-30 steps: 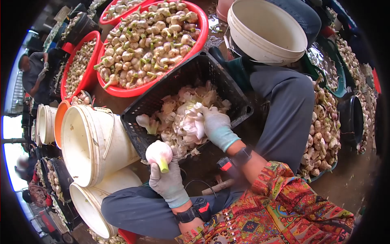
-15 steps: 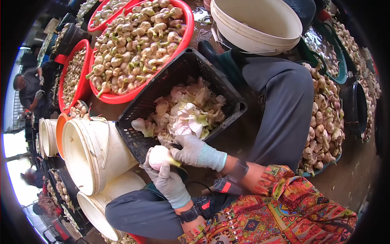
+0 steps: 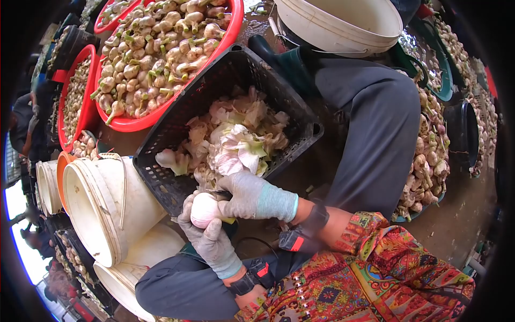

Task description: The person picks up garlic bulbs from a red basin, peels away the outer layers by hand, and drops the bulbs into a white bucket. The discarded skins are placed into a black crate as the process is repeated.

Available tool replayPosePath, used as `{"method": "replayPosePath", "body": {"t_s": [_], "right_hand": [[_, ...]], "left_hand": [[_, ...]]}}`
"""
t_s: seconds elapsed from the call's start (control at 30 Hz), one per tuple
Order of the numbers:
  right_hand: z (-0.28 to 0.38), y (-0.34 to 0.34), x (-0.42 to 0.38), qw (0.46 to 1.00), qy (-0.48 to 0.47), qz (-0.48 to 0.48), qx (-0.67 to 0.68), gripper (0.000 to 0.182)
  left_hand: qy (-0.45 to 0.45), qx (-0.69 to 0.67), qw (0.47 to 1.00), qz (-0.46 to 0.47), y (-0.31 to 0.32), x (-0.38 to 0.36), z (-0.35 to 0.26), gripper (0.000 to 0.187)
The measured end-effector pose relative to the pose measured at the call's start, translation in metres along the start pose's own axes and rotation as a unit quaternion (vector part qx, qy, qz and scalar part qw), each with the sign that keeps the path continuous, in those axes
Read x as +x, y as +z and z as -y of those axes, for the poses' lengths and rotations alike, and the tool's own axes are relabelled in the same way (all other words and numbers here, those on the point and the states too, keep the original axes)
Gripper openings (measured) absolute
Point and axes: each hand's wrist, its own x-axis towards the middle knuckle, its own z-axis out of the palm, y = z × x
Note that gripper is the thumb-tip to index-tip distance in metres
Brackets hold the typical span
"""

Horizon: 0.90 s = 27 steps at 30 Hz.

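Note:
My left hand (image 3: 210,241), in a grey glove, holds a white garlic bulb (image 3: 205,210) with a pinkish tinge, its fingers round the lower left side. My right hand (image 3: 256,197), gloved too, is closed just right of the bulb; a small dark thing shows at its fingers, mostly hidden, too little to name. Both hands are at the near edge of a black perforated crate (image 3: 169,177). Loose papery garlic skins (image 3: 236,139) are heaped in the crate.
Red tubs of garlic (image 3: 129,124) stand beyond the crate at upper left. White buckets (image 3: 137,188) lie at left, and another white bucket (image 3: 332,27) is at the top. More garlic (image 3: 429,155) is piled at right. A person (image 3: 24,121) is at far left.
The view has shifted, so the crate and tubs appear further left and higher. The bulb has turned in my left hand, its stem now pointing more toward my right hand's underside.

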Motion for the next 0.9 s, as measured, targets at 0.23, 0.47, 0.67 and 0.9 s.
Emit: {"method": "replayPosePath", "body": {"t_s": [0.23, 0.47, 0.67, 0.9], "right_hand": [[-0.018, 0.016, 0.019, 0.994, 0.085, -0.059, 0.029, 0.041], [-0.031, 0.014, 0.018, 0.959, 0.01, -0.185, 0.214, 0.037], [-0.01, -0.002, -0.002, 0.976, -0.099, -0.104, 0.161, 0.022], [-0.032, -0.043, 0.018, 0.639, 0.067, -0.112, 0.758, 0.016]], "left_hand": [[-0.082, -0.171, 0.98, -0.053, -0.018, -0.006, 0.02, 0.066], [-0.144, -0.177, 0.972, -0.047, 0.012, 0.005, 0.002, 0.06], [-0.162, 0.028, 0.986, 0.015, 0.019, 0.0, -0.021, 0.067], [-0.166, -0.088, 0.98, 0.067, 0.012, -0.005, -0.017, 0.078]]}}
